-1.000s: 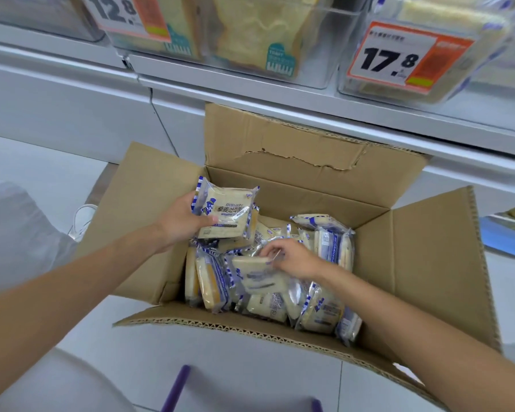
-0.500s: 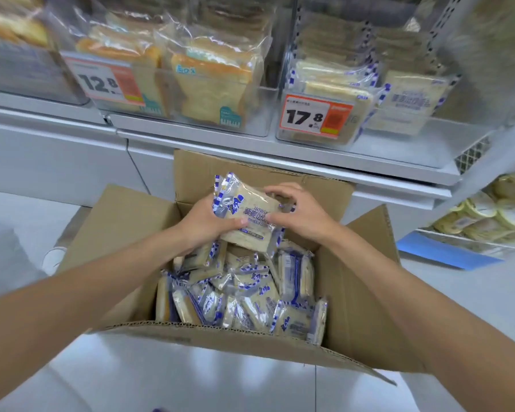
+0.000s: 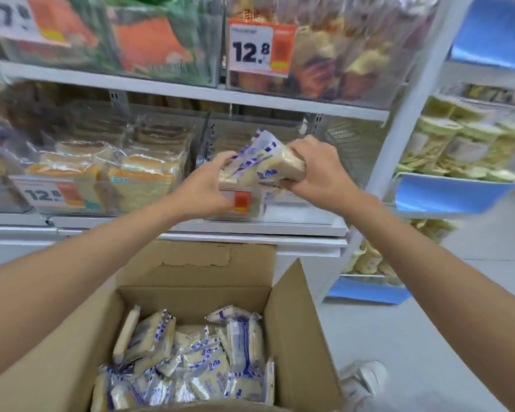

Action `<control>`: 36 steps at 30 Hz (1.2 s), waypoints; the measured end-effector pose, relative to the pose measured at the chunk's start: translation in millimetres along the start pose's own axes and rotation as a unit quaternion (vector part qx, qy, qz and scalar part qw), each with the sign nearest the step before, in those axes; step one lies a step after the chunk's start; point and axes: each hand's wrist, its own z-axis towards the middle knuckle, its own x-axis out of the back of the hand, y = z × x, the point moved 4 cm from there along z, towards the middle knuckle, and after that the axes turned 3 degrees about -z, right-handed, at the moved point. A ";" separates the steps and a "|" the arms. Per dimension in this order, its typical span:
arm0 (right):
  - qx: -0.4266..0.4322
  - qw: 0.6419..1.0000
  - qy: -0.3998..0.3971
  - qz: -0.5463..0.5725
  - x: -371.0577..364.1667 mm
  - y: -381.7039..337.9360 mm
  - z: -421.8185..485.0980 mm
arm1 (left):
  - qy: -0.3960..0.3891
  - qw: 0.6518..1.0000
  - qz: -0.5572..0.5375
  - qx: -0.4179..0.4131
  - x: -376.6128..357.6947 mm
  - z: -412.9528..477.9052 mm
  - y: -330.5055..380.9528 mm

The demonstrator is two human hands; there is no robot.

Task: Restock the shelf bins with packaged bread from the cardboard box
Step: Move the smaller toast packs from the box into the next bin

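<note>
Two hands hold one bundle of packaged bread [image 3: 260, 162] up in front of the lower shelf, well above the cardboard box [image 3: 298, 316] on the floor [image 3: 428, 322]. The left hand [image 3: 207, 185] has its fingers [image 3: 225, 159] curled round the bundle's left end, and the right hand [image 3: 321, 171] has its fingers curled over the right end, so both are gripping the same clear, blue-and-white printed wrappers with pale bread inside. How many packets make up the bundle cannot be told, as the wrappers overlap and the picture is blurred. The bundle sits tilted, right end higher, at the mouth of a clear shelf bin [image 3: 275, 207]. The bin's red-and-white price tag [image 3: 241, 200] shows just below the left hand, and its figures are hidden. To the left, a neighbouring bin holds sliced loaves [image 3: 143, 176] in clear bags behind a tag reading 12.8 [image 3: 51, 195]. On the shelf above, another clear bin carries a second 12.8 tag [image 3: 259, 48] in front of brownish baked goods. The box stands open directly under the forearms, flaps spread, and is about half filled with more bread packets [image 3: 197, 361] of the same blue-and-white kind, some flat and some on edge. To the right stands a blue-edged rack [image 3: 446, 194] stacked with yellow-green packs. A white shoe [image 3: 367, 379] shows on the floor just beside the box's right wall.
</note>
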 end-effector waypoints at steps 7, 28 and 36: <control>-0.111 0.964 -0.195 -0.143 -9.8 101.4 30.2 | -0.039 0.940 0.334 -0.052 -28.0 85.5 -26.7; -0.167 0.954 -0.248 -0.016 -113.3 127.9 42.2 | -0.012 0.908 0.409 -0.093 -40.2 91.5 -67.0; -0.191 0.928 -0.314 -0.051 -109.0 121.4 44.0 | -0.046 0.920 0.382 -0.074 -38.6 93.9 -69.6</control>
